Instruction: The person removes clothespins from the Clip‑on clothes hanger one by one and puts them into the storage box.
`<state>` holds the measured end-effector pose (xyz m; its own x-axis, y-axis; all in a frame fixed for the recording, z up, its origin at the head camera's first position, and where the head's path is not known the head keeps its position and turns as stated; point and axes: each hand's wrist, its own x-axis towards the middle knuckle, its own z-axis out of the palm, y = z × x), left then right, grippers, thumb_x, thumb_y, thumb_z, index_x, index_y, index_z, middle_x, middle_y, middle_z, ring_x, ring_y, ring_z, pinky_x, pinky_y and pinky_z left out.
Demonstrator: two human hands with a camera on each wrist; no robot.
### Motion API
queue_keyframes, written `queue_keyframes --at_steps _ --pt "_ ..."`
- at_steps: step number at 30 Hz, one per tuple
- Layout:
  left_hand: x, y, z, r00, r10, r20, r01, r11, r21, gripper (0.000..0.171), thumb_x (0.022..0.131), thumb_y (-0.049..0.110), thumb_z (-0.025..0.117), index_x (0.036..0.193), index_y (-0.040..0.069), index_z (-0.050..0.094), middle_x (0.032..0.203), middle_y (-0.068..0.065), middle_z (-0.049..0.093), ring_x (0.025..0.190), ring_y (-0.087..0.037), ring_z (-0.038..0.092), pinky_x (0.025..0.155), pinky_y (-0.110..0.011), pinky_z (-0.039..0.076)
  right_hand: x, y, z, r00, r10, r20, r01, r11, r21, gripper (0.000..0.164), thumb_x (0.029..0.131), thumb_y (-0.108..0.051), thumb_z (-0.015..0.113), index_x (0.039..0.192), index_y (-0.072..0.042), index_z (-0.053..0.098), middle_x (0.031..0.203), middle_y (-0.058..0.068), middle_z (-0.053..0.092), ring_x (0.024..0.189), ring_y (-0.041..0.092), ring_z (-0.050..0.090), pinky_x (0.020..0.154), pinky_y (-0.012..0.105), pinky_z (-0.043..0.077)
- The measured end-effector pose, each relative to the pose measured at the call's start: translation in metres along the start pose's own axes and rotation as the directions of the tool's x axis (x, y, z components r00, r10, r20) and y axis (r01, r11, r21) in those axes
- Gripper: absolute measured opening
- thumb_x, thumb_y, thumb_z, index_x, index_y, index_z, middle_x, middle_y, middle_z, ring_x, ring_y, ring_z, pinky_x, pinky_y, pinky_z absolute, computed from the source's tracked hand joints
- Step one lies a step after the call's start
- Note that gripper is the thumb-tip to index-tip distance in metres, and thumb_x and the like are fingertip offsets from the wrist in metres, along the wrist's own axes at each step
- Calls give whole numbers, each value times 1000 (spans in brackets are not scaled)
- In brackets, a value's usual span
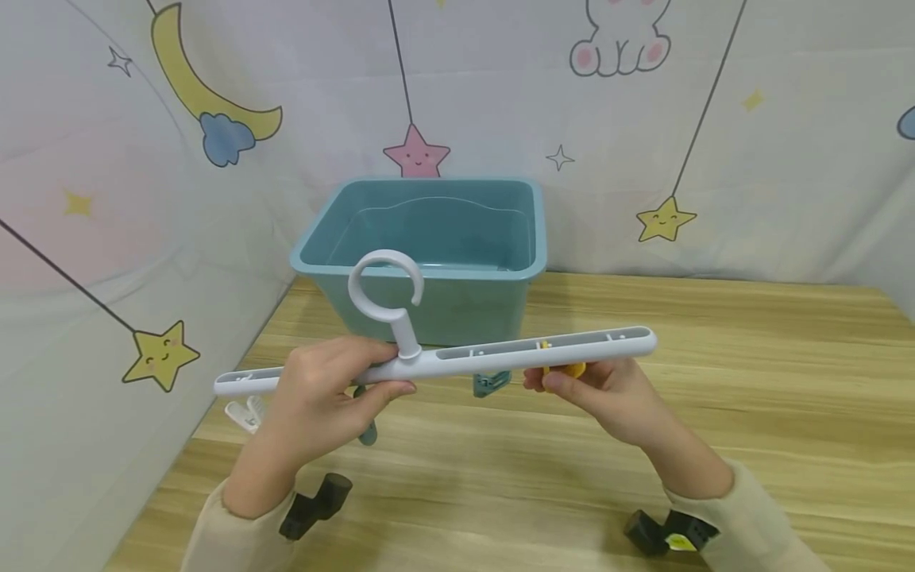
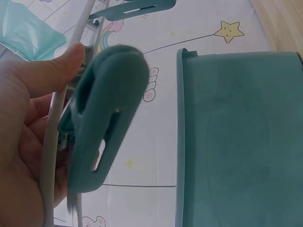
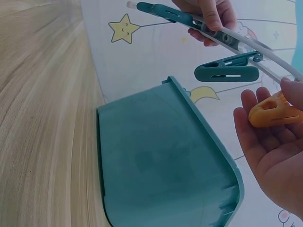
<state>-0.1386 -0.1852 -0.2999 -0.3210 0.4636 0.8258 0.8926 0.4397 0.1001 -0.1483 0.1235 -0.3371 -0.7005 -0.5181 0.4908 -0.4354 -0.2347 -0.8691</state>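
Hanger: white plastic clip hanger (image 1: 472,364), held in the air above the wood-grain table (image 1: 750,357), bar tilted slightly up toward its right end, hook (image 1: 357,287) uppermost.
Left hand (image 1: 318,401): gripping the bar beside the hook base; index finger along the upper side, thumb below, remaining fingers curled behind.
Left forearm: reaches forward from the lower left, cream sleeve (image 1: 236,536) at the wrist, black wrist camera (image 1: 330,496) strapped on.
Right hand (image 1: 615,397): palm turned upward beneath the right half of the bar, pinching the yellow-orange clip (image 3: 272,113) between thumb and fingers.
Right forearm: angled in from the lower right, cream sleeve (image 1: 750,524), black wrist camera (image 1: 646,532).
Yellow-orange clip: under the bar, a yellow part showing in the slot; full seating cannot be told.
Green clips: one (image 1: 492,384) hangs beneath the bar between the hands; another (image 1: 368,433) hangs below the left hand.
White clip (image 1: 245,413): below the bar's left end.
Bin: teal plastic bin (image 1: 472,275), standing on the table beyond the hanger.
Backdrop: pale cloth (image 1: 486,95) printed with stars and a moon.
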Motion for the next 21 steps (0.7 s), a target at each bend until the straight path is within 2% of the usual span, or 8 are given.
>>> queue_keyframes --at_steps 6,13,19,21 --pt "0 0 0 1000 0 3 0 1000 4 34 93 38 63 85 5 67 72 -2 67 57 -8 52 50 -20 42 1 -1 2 999 -43 -6 42 998 -52 26 94 6 55 112 -9 64 102 2 70 92 17 68 83 32 55" --pt "1 1 0 1000 1 1 -1 1000 9 34 93 37 62 84 4 67 72 -2 67 56 -8 52 49 -21 43 0 0 2 999 -38 -30 37 998 -49 28 95 2 56 115 -15 64 102 -2 70 92 16 68 83 33 56" --pt "0 1 1 1000 2 1 -2 1000 10 34 93 38 63 85 5 67 72 -2 67 56 -8 52 49 -20 42 0 -2 3 995 -77 -70 70 993 -92 27 94 5 56 116 -8 66 103 0 72 92 15 69 84 29 55" --pt "0 1 1 1000 1 3 -1 1000 14 35 93 38 63 85 5 67 72 -2 67 56 -8 52 49 -20 42 0 -3 2 994 -63 -88 53 992 -111 28 93 5 57 115 -9 66 103 -1 72 92 14 70 85 28 54"
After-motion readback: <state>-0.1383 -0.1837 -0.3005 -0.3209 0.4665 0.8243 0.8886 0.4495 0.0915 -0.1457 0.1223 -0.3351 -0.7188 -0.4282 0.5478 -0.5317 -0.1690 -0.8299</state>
